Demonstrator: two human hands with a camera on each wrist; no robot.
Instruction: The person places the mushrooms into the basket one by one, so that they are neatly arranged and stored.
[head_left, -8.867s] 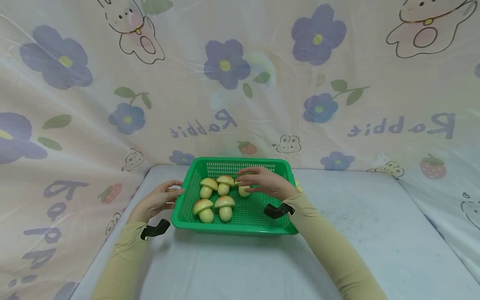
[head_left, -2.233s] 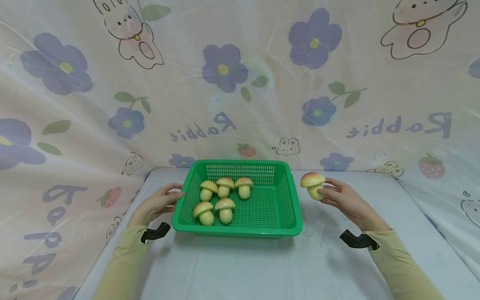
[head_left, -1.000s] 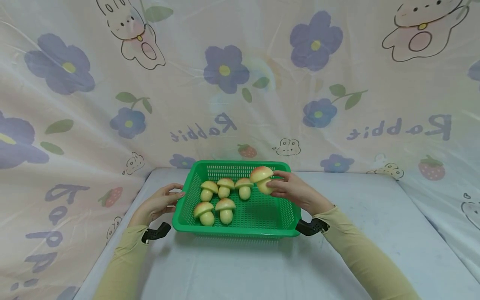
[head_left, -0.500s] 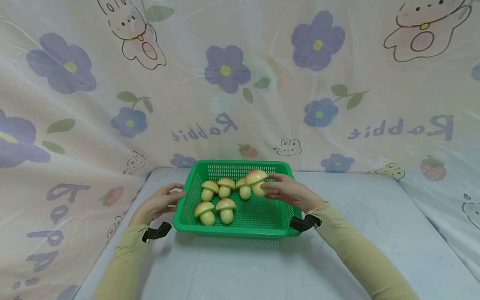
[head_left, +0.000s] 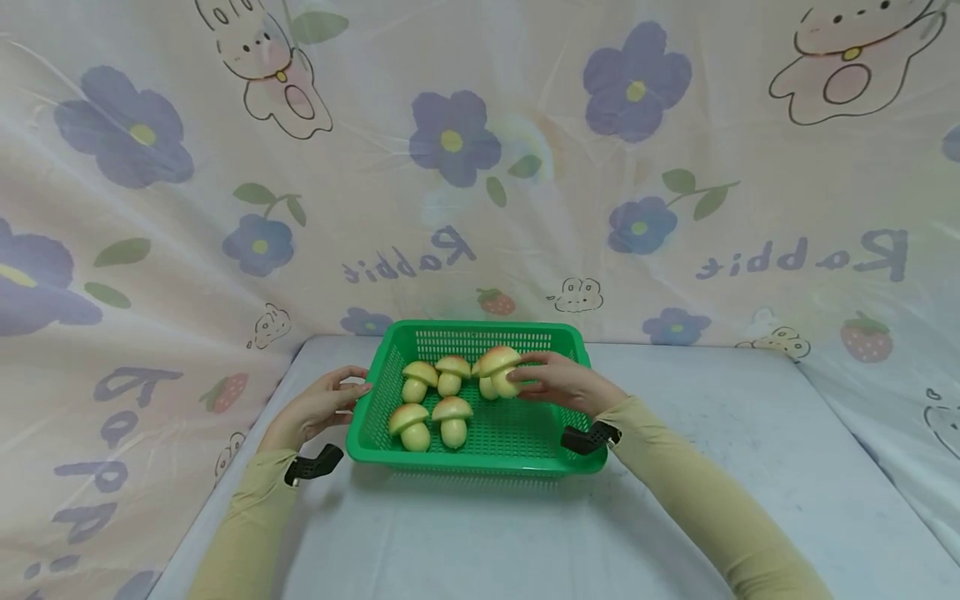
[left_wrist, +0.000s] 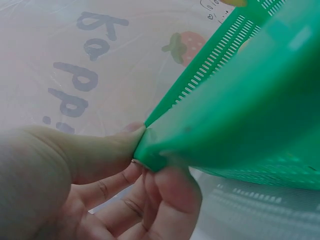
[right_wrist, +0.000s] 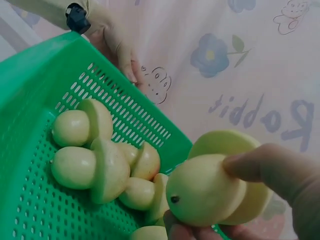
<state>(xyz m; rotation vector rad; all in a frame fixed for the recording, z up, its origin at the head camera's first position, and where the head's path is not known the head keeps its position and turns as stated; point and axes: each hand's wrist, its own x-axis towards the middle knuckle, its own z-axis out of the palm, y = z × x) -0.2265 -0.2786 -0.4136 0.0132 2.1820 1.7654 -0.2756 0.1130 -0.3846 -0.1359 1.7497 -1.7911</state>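
Note:
My left hand [head_left: 318, 404] grips the left rim of a green plastic basket [head_left: 472, 467]; the left wrist view shows the thumb above and curled fingers [left_wrist: 177, 192] below that rim. My right hand [head_left: 566, 385] pinches the stem of a toy mushroom [head_left: 497, 360], yellow-green with a reddish cap top. It is inside the basket's outline, partly covering another mushroom at the back. In the right wrist view the held mushroom [right_wrist: 200, 190] has its stem end, with a dark dot, facing the camera. Several like mushrooms [head_left: 452, 421] lie in the left half, caps toward the back.
The basket stands on a white-covered table [head_left: 480, 533]. Behind and to the left hangs a pale curtain [head_left: 525, 242] printed with flowers and rabbits. Black wrist cameras [head_left: 591, 437] sit on both wrists.
My right hand, seen earlier over the basket and then at its right holding the mushroom, has brought it left and slightly down into the basket area. My left hand keeps its grip on the rim.

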